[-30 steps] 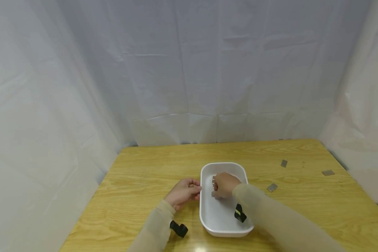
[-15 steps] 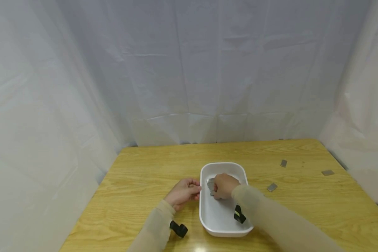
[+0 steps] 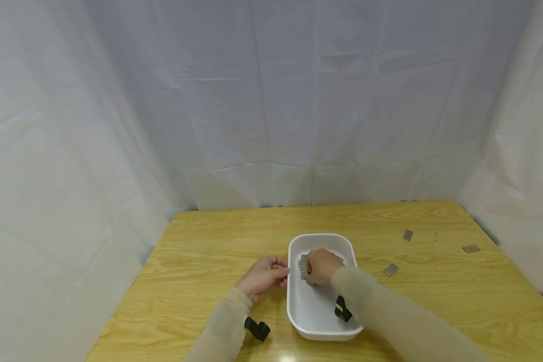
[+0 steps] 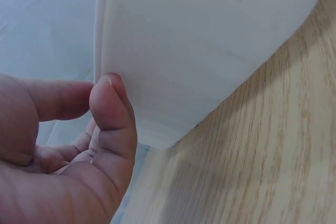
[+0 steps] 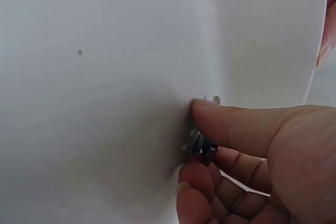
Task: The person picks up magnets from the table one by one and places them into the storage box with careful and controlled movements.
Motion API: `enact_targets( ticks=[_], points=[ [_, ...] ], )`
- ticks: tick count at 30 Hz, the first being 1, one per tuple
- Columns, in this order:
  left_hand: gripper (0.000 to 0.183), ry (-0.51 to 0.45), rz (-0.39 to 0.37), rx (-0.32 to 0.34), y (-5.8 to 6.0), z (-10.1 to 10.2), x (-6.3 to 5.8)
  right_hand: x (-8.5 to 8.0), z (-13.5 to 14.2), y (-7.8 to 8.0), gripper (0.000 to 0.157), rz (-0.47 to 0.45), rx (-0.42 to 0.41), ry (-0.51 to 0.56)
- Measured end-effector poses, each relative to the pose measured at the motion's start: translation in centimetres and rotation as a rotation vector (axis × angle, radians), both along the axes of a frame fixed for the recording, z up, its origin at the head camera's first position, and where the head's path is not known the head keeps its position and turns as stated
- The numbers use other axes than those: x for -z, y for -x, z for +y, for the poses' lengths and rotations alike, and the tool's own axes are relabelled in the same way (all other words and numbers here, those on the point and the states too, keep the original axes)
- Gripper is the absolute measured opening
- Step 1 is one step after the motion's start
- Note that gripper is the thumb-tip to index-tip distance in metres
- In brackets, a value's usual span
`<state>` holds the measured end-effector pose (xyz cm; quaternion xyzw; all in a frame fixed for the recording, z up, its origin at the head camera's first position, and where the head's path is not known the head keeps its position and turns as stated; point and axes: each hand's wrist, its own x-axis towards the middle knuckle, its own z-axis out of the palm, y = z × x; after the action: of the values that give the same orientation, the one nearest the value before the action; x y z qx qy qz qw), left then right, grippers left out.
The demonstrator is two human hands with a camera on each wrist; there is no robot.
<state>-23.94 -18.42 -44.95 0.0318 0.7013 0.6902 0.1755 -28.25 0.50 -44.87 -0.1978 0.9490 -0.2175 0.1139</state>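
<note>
A white rectangular tub stands on the wooden table. At its left wall my left hand pinches the rim between thumb and index finger, and the left wrist view shows the thumb against the outer face of the wall. Inside the tub, toward its far half, is my right hand with curled fingers. It pinches small grey metal plates between thumb and fingers, low by the tub's wall. Several such metal plates show just left of the fingers in the head view; the hand hides the others.
On the table right of the tub lie three loose metal plates: one near, one farther back, one by the right edge. White sheeting hangs behind and at both sides.
More of the metal plates show left of my right fingers than a second ago; they fanned out, then drew closer into a column. My left hand and the tub stay put.
</note>
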Motion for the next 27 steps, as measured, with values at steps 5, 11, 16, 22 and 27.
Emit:
enact_targets(
  ticks=[5, 11, 16, 22, 27],
  points=[
    [0.019, -0.001, 0.002, -0.001, -0.04, 0.02, -0.06, 0.03, -0.03, 0.01, 0.024, 0.027, 0.005, 0.015],
    [0.019, -0.005, -0.004, -0.006, 0.09, -0.01, 0.11, -0.06, -0.16, -0.03, 0.022, 0.041, 0.003, 0.012],
    [0.018, -0.007, -0.007, -0.013, 0.16, -0.05, 0.23, -0.25, -0.30, -0.06, 0.023, 0.044, -0.001, 0.010],
    [0.017, 0.004, -0.001, -0.015, 0.25, -0.11, 0.33, 0.04, -0.47, 0.20, 0.024, 0.051, 0.000, 0.010],
    [0.017, 0.014, -0.002, -0.011, 0.27, -0.12, 0.29, 0.13, -0.61, 0.25, 0.024, 0.038, 0.023, 0.015]
  ],
)
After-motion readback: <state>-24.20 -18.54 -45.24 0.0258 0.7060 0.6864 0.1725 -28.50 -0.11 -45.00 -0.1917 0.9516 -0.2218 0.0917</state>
